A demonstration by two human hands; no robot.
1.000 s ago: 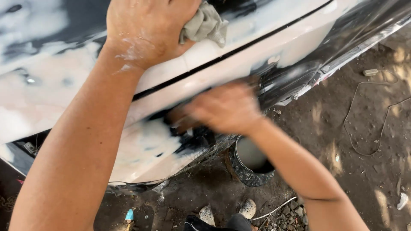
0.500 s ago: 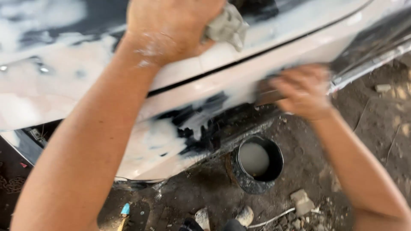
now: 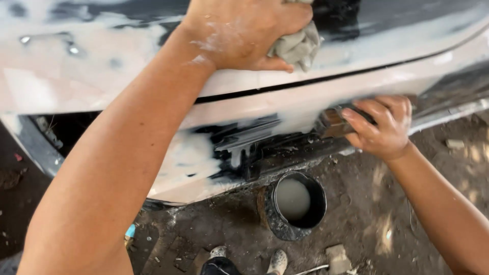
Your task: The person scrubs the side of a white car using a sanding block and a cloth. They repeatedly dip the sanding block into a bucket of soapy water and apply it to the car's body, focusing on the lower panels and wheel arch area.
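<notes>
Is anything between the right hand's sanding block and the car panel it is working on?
Nothing visible. The right hand presses the sanding block straight against the car panel, with only pale wet residue on the surface around it. The left hand grips a rag higher up, clear of the block.

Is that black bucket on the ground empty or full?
Partly full: the upright black bucket holds cloudy grey liquid below its rim.

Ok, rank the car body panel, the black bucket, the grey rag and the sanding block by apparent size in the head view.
1. car body panel
2. black bucket
3. grey rag and sanding block: both mostly hidden in the hands, so unranked.
</notes>
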